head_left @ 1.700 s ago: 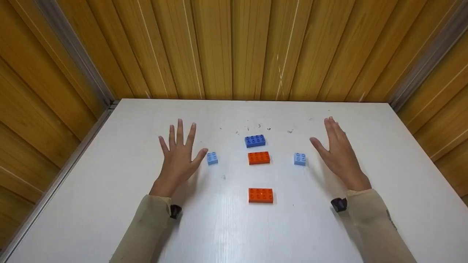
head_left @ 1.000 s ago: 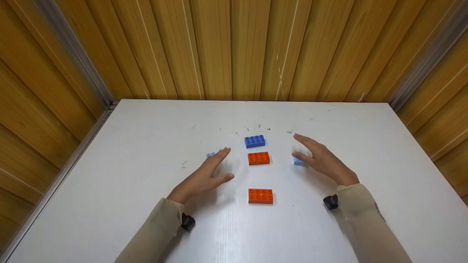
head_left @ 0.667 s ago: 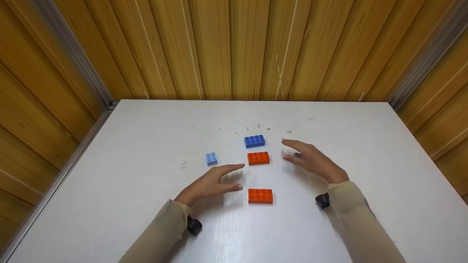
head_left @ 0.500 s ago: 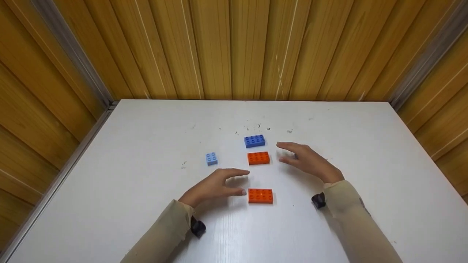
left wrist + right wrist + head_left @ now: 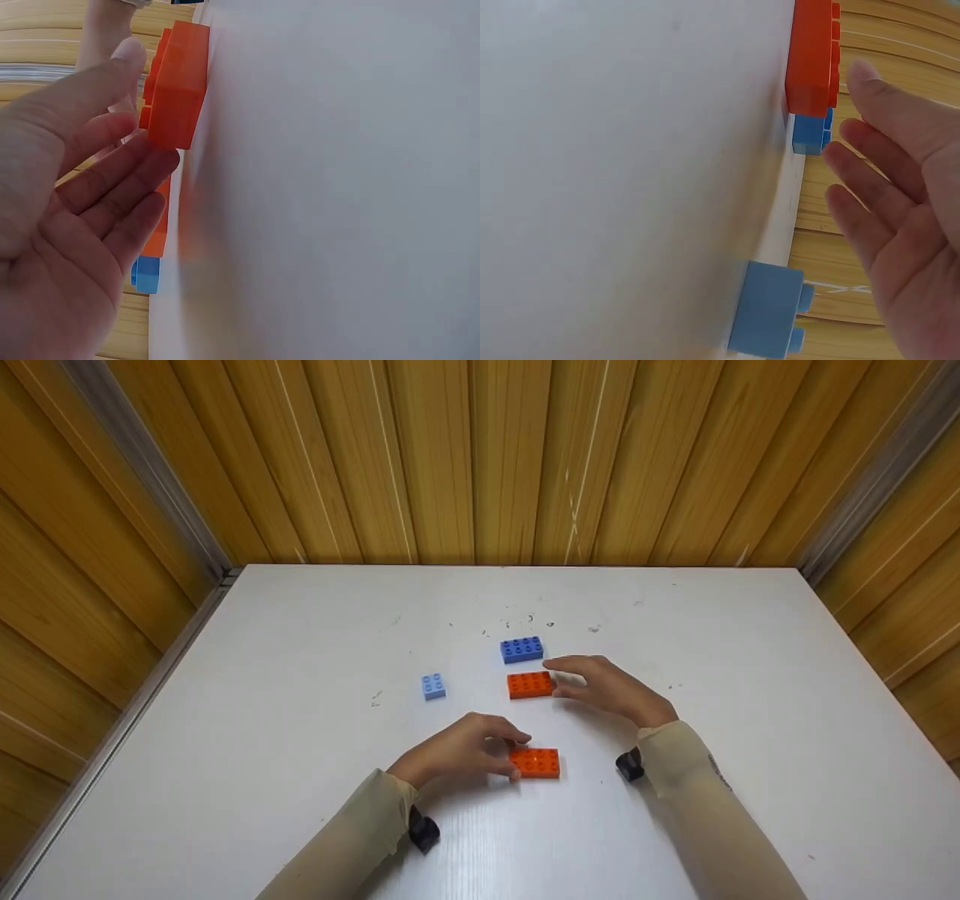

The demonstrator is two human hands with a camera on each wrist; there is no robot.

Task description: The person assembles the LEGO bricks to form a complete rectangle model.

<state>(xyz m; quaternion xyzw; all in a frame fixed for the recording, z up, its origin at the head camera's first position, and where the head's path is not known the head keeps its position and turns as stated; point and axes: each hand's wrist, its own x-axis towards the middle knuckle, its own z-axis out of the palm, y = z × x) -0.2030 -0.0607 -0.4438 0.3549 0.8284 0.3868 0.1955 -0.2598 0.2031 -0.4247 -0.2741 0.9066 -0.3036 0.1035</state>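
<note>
Yellow wood-grain panels (image 5: 510, 457) rise behind and on both sides of a white table (image 5: 225, 750), with grey metal posts (image 5: 146, 465) in the 2 far corners. Small dark marks (image 5: 550, 624) dot the far part of the tabletop.

Near the middle lies the near orange brick (image 5: 538, 763), flat, studs up, in 2 rows of 4. At its left end is the left hand (image 5: 461, 746), thumb toward the brick's near side and index finger toward its far side. Thumb and index are bent and apart, with a gap between them; whether either touches the brick, I cannot tell.

Farther back sits the far orange brick (image 5: 528, 685), and just beyond it the dark blue brick (image 5: 521, 649), slightly turned. The right hand (image 5: 611, 688) is at the right end of the far orange brick, its thumb and fingers loosely bent and apart; contact there is unclear.

Left of the far orange brick stands a light blue brick (image 5: 433, 688) with 4 studs. Another small blue brick (image 5: 765, 309) shows in the right wrist view, standing on the table. Beige sleeves (image 5: 341, 832) cover both forearms.
</note>
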